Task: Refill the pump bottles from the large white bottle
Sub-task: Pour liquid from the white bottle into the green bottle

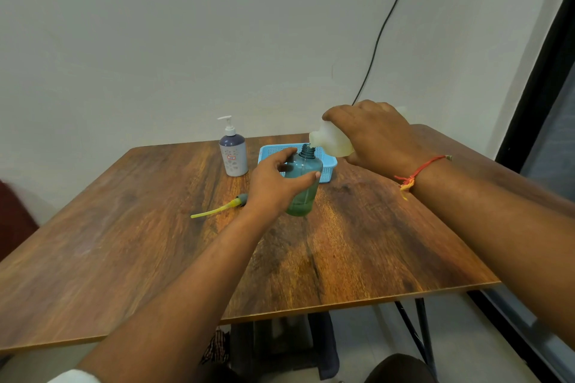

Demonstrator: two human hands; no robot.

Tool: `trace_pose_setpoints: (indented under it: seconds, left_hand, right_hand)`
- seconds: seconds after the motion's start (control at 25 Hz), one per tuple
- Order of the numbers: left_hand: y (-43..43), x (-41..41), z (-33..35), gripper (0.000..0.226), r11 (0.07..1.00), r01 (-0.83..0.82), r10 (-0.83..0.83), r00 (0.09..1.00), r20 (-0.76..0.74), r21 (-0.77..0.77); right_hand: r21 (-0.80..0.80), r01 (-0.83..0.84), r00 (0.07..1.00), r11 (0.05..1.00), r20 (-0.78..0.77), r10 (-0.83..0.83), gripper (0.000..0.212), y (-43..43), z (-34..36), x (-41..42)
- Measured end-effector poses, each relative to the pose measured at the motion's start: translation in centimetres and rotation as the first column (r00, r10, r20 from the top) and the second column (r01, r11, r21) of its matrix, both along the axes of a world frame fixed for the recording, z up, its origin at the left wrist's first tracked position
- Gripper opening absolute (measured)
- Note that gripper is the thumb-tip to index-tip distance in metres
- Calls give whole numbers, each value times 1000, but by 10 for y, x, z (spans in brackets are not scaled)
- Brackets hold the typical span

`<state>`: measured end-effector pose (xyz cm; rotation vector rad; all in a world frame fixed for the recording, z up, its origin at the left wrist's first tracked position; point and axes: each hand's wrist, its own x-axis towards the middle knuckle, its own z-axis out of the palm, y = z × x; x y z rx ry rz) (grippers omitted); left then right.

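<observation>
The open teal bottle [303, 186] is being steadied upright on the surface [357, 242] by the left hand [273, 183], wrapped around it. The large white bottle [331, 141] is being gripped and tipped by the right hand [373, 134]; its spout should be kept directly over the neck, with the pour kept slow.

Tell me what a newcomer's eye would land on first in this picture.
First, the two hands meeting mid-table: the right hand tips the large white bottle over the open neck of the teal bottle, which the left hand steadies upright on the wooden table. Next, the removed pump with its yellow tube lying left of that hand, and a purple-and-white pump bottle standing beside the blue basket behind.
</observation>
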<state>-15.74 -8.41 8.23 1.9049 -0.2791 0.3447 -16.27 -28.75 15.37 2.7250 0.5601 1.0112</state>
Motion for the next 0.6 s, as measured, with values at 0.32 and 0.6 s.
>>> trace_pose_setpoints:
  seconds: [0.32, 0.6]
  left_hand:
    - [0, 1, 0, 73, 1000, -2, 2, 1000, -1, 7]
    - [-1, 4, -1, 73, 1000, -7, 7, 1000, -7, 16]
  right_hand:
    - [-18, 12, 1000, 1000, 13, -11, 75, 0, 2, 1]
    - [-17, -6, 1000, 1000, 28, 7, 70, -1, 4, -1]
